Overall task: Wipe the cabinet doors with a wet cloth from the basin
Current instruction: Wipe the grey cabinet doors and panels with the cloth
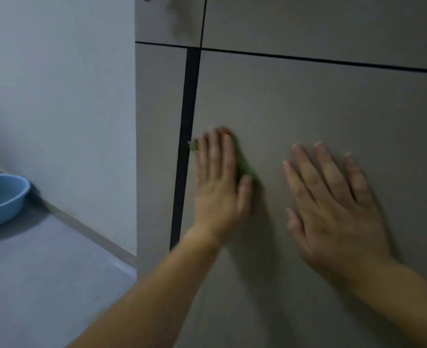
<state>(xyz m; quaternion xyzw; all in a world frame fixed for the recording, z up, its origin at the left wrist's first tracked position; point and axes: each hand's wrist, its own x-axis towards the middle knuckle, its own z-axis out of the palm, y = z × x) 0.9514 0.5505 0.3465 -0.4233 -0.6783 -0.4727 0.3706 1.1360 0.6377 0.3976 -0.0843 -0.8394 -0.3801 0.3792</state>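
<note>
pressure matters here: left hand [220, 182] lies flat, fingers straight, pressing the green cloth [245, 168] to the lower cabinet door [308, 101] near its left edge. right hand [333, 202] rests flat beside it, fingers spread, holding nothing. overlapping strokes seem best. basin [3, 197] sits on the floor [44, 272], well apart.

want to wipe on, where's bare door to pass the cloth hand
Bare door above both hands, up to the horizontal gap. Crowded low: left hand on the green cloth by the vertical gap, right hand flat beside it.
</note>
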